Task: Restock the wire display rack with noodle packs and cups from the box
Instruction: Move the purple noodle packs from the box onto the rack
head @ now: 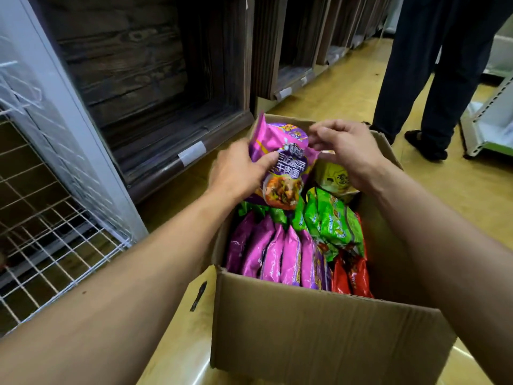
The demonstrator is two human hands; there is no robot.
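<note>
Purple noodle pack [280,162] held over far end of box [319,329]. Left hand [238,170] grips its side, thumb on front; right hand [347,145] pinches top corner. Wire rack [55,218] at left. Risk: slick film slips from 2 light grips during swing.

Holding purple noodle pack [288,168] over the box [305,329] in left grip [238,170], pinching its top with right grip [347,145].
</note>
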